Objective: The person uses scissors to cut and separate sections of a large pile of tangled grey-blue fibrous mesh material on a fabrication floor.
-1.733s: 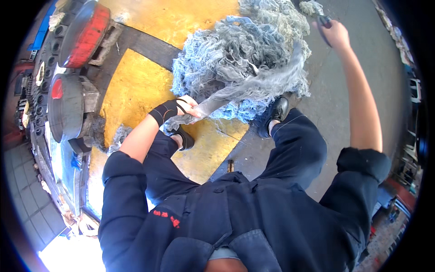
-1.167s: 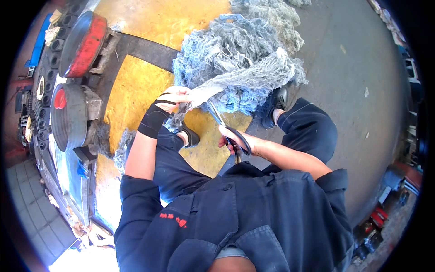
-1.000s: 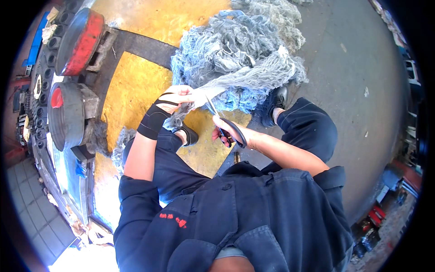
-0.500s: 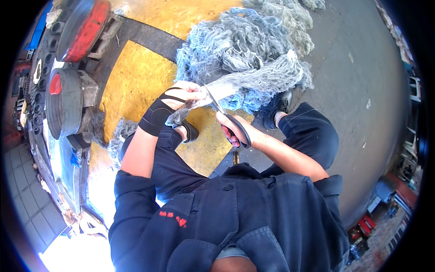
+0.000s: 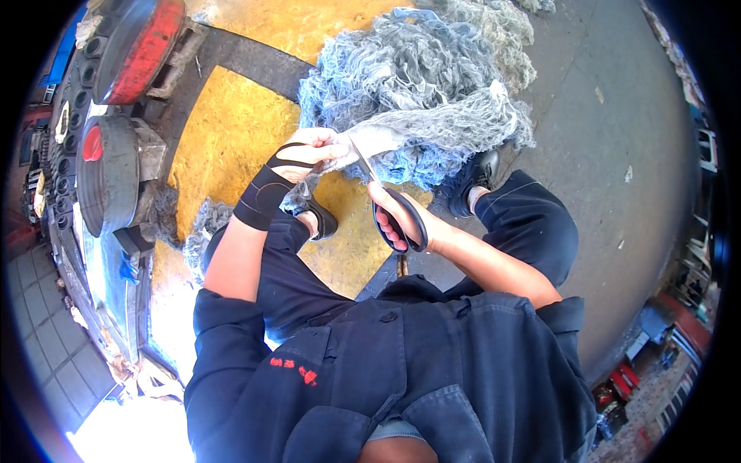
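My left hand (image 5: 305, 152), with a black wrist wrap (image 5: 264, 199), pinches the end of a strip of frayed whitish-grey fabric (image 5: 378, 141). That strip stretches back to a big heap of shredded grey and blue fabric (image 5: 409, 73) in front of me. My right hand (image 5: 401, 212) grips a pair of black-handled scissors (image 5: 417, 224), fingers through the loops. The blades point up and left, up against the strip beside my left fingers. Part of the blades is hidden by the fabric. Below my left hand hangs a loose grey scrap (image 5: 301, 193).
Two large round drum-like pieces with red patches, one upper (image 5: 143, 58) and one lower (image 5: 112, 174), stand at the left. Grey fibre tufts (image 5: 207, 231) lie beside my left leg. My shoes (image 5: 323, 220) rest on the yellow and dark floor (image 5: 231, 147), close to the heap.
The scissor handles are spread wider apart, with my right fingers opened in the loops. My left hand has shifted slightly up, still pinching the strip.
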A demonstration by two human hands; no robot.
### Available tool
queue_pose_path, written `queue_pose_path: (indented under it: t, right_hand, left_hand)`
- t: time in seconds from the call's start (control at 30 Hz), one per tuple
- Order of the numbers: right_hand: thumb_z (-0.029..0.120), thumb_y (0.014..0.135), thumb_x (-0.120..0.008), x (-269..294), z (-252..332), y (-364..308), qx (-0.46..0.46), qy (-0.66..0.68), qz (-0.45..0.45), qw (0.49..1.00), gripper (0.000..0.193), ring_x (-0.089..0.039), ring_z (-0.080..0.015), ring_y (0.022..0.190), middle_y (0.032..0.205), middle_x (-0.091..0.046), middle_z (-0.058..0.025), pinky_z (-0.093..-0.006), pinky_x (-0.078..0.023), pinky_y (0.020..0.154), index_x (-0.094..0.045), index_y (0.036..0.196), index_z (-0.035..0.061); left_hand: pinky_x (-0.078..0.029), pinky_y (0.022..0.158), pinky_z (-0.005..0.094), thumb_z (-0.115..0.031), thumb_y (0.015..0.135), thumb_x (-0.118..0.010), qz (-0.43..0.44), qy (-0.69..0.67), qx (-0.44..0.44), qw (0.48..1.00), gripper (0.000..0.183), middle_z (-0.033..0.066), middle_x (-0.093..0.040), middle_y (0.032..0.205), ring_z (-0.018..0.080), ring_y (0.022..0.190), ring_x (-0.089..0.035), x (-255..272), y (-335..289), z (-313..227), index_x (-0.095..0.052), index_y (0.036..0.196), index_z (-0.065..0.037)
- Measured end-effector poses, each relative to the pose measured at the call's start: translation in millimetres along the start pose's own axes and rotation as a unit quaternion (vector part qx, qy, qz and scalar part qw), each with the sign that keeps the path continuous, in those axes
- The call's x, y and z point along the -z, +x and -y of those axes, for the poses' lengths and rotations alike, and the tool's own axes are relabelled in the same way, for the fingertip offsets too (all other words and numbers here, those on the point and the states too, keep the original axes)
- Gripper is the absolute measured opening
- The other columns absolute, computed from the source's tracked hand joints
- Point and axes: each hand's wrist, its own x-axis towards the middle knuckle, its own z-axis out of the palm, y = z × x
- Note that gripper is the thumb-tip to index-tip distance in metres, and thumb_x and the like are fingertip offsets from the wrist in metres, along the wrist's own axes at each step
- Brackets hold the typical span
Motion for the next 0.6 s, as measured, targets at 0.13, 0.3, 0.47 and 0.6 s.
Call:
queue_pose_path:
  t: [0.13, 0.3, 0.47, 0.6]
  right_hand:
    - [0.068, 0.085, -0.042, 1, 0, -2, 0.01, -0.039, 0.001, 0.999, 0.062, -0.038, -0.01, 0.041, 0.052, -0.038, 0.0003, -0.0246, -0.031, 0.037, -0.043, 0.068, 0.0088]
    - [0.067, 0.086, -0.043, 3, -9, 14, 0.033, -0.028, -0.006, 0.999, 0.063, -0.039, -0.0108, 0.04, 0.051, -0.039, -0.0006, -0.0254, -0.033, 0.037, -0.043, 0.066, 0.0072]
    - [0.066, 0.087, -0.043, 0, 0, 5, 0.004, -0.027, 0.001, 1.0, 0.062, -0.04, -0.0106, 0.041, 0.052, -0.04, -0.0006, -0.0251, -0.033, 0.038, -0.043, 0.066, 0.0076]
    - [0.065, 0.088, -0.042, -1, -2, 16, 0.073, -0.016, 0.015, 0.997, 0.06, -0.036, -0.01, 0.04, 0.053, -0.038, 0.0006, -0.0241, -0.03, 0.036, -0.043, 0.068, 0.0078]
  left_hand:
    - [-0.035, 0.061, 0.0198, -0.021, 0.085, -0.064, 0.014, -0.026, 0.001, 1.0, 0.018, -0.0041, -0.057, 0.076, 0.0042, 0.069, -0.048, 4, -1, 1, -0.062, 0.089, -0.004]
    - [-0.032, 0.054, 0.0172, -0.021, 0.084, -0.066, 0.037, 0.006, 0.038, 0.999, 0.016, -0.0059, -0.057, 0.072, 0.0018, 0.061, -0.046, -8, -5, -8, -0.063, 0.085, -0.006]
    - [-0.032, 0.052, 0.0179, -0.021, 0.084, -0.067, 0.05, -0.002, 0.046, 0.998, 0.016, -0.0061, -0.057, 0.071, 0.0016, 0.06, -0.046, -1, -3, -7, -0.064, 0.085, -0.006]
    - [-0.033, 0.053, 0.018, -0.021, 0.084, -0.067, 0.073, 0.001, 0.045, 0.996, 0.016, -0.0058, -0.058, 0.071, 0.0019, 0.061, -0.047, -4, -2, -7, -0.065, 0.084, -0.006]
